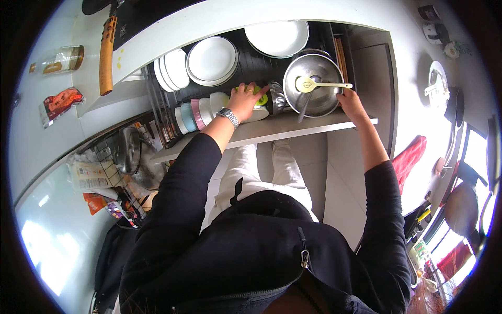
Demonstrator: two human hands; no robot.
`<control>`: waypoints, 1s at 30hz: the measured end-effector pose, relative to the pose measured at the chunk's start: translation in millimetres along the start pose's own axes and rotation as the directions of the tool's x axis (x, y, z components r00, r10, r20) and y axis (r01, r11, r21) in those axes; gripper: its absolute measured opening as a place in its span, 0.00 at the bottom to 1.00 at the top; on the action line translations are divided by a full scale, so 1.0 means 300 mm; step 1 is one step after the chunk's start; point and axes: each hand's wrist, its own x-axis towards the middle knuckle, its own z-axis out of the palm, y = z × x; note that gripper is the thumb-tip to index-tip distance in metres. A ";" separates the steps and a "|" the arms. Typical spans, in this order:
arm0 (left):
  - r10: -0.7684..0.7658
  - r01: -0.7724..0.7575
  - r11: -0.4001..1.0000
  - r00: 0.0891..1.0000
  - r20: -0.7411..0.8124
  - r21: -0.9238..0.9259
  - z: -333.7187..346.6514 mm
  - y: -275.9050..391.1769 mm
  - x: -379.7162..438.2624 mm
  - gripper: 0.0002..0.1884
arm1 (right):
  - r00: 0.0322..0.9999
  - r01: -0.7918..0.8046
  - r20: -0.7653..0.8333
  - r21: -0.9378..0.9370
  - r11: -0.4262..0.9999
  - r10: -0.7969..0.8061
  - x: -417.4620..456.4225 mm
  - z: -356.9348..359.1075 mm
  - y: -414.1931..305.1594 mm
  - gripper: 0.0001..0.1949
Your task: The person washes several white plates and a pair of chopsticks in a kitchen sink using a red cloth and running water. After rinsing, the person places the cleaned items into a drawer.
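My left hand (245, 103), with a watch on the wrist, reaches into an open drawer (251, 72). Its fingers spread over a lime-green item (261, 98), probably a bowl, beside ribbed metal cups or moulds (277, 98); whether they grip it is hidden. At the right, my right hand (353, 105) pinches the rim of a stainless steel bowl (292, 84). A pale yellow spoon (308, 84) lies across that bowl, its handle end just above my right fingers. A metal spoon (305, 106) also rests in the bowl, its handle over the near rim.
White plates (213, 61) and a large white dish (278, 37) lie at the drawer's back. Nested bowls, including a pink one (196, 114), stand left of my left hand. The drawer front (266, 135) crosses before my legs. A wire rack (106, 165) holds pot lids and packets.
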 end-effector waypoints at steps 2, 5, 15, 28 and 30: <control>0.072 -0.072 0.997 0.997 -0.019 0.004 -0.013 0.002 -0.022 0.45 | 0.999 0.051 -0.017 -0.042 0.998 -0.051 0.062 0.056 0.057 0.12; 0.144 -0.142 0.989 0.988 0.051 -0.025 -0.010 -0.005 -0.050 0.47 | 0.998 0.041 0.043 -0.056 0.998 -0.039 0.081 0.099 -0.082 0.13; 0.152 -0.129 0.972 0.983 0.104 -0.198 -0.003 -0.079 -0.009 0.45 | 1.000 -0.005 0.004 0.129 0.992 0.005 0.097 0.054 -0.115 0.10; -0.533 0.118 0.056 0.843 0.070 -0.991 -0.062 -0.120 0.346 0.32 | 0.979 -0.152 -0.067 0.375 0.914 0.190 -0.052 -0.019 0.104 0.05; -0.561 0.088 -0.038 0.823 0.094 -0.995 -0.109 -0.120 0.417 0.24 | 0.975 -0.164 -0.066 0.423 0.891 0.211 -0.085 -0.011 0.132 0.05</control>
